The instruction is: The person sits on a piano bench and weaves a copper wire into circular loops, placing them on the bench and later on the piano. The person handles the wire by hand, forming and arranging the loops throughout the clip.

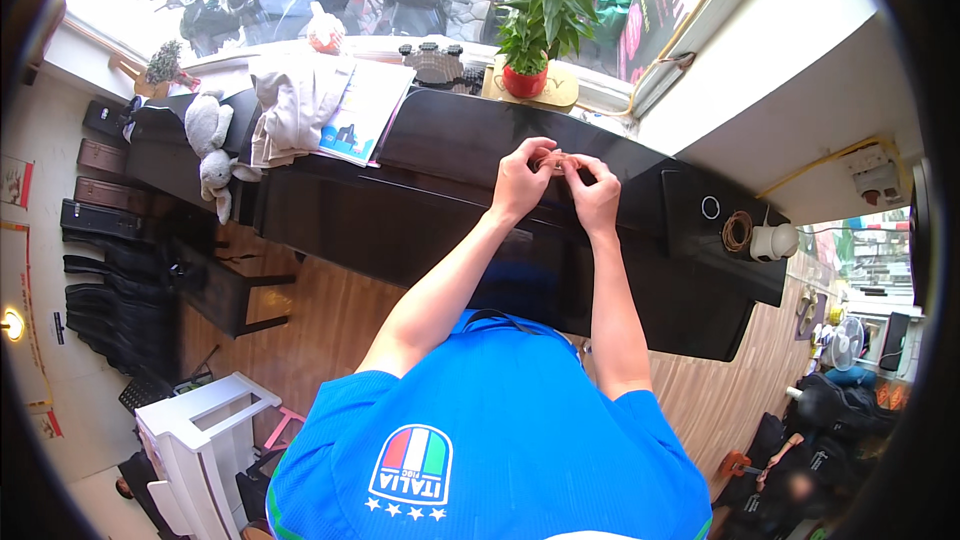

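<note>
My left hand (pixel 522 183) and my right hand (pixel 595 193) meet over a glossy black piano (pixel 430 140), thumbs and fingers pinched on a small copper-coloured item (pixel 556 162), possibly coiled wire, partly hidden by the fingers. To the right, on the piano's end, lie a copper-coloured coil (pixel 737 231) and a white ring (pixel 710 207), beside a white rounded device (pixel 774 241).
A grey plush rabbit (pixel 210 140), cloth (pixel 290 100) and papers (pixel 363 110) rest at the piano's left; a potted plant (pixel 524 80) stands behind it by the window. A white keyboard-like stand (pixel 200 440) is lower left; a person (pixel 800 480) appears lower right.
</note>
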Action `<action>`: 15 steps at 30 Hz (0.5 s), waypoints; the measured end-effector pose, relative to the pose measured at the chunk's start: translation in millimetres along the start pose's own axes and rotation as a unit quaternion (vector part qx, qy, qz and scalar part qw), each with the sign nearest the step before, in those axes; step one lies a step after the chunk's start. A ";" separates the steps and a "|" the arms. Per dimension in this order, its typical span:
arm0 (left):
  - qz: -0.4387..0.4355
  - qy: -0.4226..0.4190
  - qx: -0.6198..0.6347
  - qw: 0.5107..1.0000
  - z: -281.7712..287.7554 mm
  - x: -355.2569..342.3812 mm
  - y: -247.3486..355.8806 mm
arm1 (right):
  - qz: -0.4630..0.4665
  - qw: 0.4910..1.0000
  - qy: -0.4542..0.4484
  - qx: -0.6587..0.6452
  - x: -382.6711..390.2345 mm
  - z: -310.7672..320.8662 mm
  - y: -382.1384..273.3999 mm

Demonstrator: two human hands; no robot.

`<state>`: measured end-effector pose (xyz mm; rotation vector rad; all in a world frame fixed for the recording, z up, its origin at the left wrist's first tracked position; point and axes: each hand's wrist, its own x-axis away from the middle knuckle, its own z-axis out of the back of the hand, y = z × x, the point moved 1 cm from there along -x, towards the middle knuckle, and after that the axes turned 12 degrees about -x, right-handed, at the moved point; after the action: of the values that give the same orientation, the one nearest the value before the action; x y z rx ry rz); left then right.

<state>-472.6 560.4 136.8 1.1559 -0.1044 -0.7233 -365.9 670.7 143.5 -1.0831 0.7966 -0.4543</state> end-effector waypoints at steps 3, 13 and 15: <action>0.069 -0.098 -0.004 0.993 8.4 -11.1 7.9 | -0.082 0.993 -0.024 -0.086 -14.7 4.4 -13.7; 0.003 -0.128 -0.131 0.983 36.1 -23.4 -11.6 | -0.063 0.993 -0.035 0.095 -21.3 12.2 -4.5; -0.022 -0.184 -0.121 0.975 48.1 -18.5 -10.0 | -0.079 0.989 -0.101 0.079 -8.5 25.8 -11.0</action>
<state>-512.3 530.6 153.9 0.7851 -0.2960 -0.9571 -351.2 687.4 162.6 -1.0294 0.4901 -0.5229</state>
